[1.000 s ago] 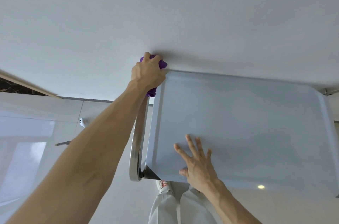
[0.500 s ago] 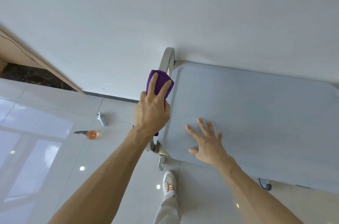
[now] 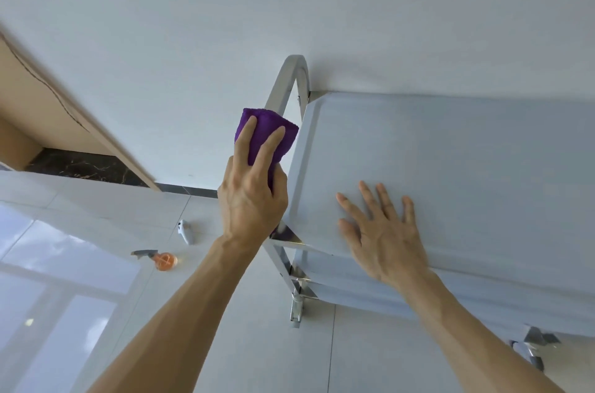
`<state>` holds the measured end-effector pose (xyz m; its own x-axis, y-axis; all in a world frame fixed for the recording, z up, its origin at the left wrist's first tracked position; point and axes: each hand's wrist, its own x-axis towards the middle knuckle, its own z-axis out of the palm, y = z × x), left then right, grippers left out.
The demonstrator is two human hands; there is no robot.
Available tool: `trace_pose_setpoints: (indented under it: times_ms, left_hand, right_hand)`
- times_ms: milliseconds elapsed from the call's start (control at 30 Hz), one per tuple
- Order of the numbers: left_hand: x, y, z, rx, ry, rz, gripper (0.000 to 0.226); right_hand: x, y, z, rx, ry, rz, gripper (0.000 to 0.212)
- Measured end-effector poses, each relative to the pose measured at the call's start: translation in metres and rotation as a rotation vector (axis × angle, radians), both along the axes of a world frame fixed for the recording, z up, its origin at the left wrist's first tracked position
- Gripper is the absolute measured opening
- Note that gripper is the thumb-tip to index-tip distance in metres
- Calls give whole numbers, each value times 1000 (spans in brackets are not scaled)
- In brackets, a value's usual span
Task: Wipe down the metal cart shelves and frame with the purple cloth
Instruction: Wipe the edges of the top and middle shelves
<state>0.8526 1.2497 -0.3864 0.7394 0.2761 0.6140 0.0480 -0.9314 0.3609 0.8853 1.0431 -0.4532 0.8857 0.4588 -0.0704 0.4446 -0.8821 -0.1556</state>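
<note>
A metal cart stands against a white wall, its flat top shelf (image 3: 450, 173) filling the right half of the head view. A curved handle bar (image 3: 291, 74) rises at the cart's left end. My left hand (image 3: 252, 196) presses a folded purple cloth (image 3: 269, 132) against that left side bar, near the shelf's left edge. My right hand (image 3: 383, 235) lies flat, fingers spread, on the front left part of the top shelf. Lower shelves and a frame leg (image 3: 294, 293) show below the front corner.
On the glossy white tiled floor to the left lie an orange spray bottle (image 3: 162, 260) and a small white device (image 3: 186, 232). A wooden door frame (image 3: 48, 103) runs along the left. A cart caster (image 3: 533, 349) shows at the lower right.
My left hand has drawn the cloth from the far corner back along the left side bar toward me. The view has tilted, showing more floor and the lower cart frame. The right hand stays flat.
</note>
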Motion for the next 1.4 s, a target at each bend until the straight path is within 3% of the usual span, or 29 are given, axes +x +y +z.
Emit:
trace_pose_setpoints:
  times_ms: [233,467,667,967,1100,1200,1300,1400]
  left_hand:
    - [-11,0,-84,11,-436,-28,47]
    - [-9,-4,-128,-48,-615,-47,58]
    - [-20,-6,-187,-157,-672,-95,56]
    - [-40,-14,-344,-311,-437,-76,67]
    - [-47,-17,-329,-411,-384,-90,64]
    - [-40,-12,-277,-445,-466,-112,64]
    - [-32,-10,-231,-383,-546,-102,67]
    - [-36,-12,-232,-352,-516,-131,68]
  right_hand:
    - [1,5,-18,32,-164,-34,64]
    - [7,4,-28,175,-174,-7,49]
    - [-1,3,-32,158,-306,13,48]
    - [2,2,-34,162,-335,-11,46]
    - [3,3,-32,136,-319,-20,43]
    - [4,2,-33,132,-325,-20,44]
    - [5,3,-33,134,-334,-21,44]
    - [5,4,-34,145,-337,-25,43]
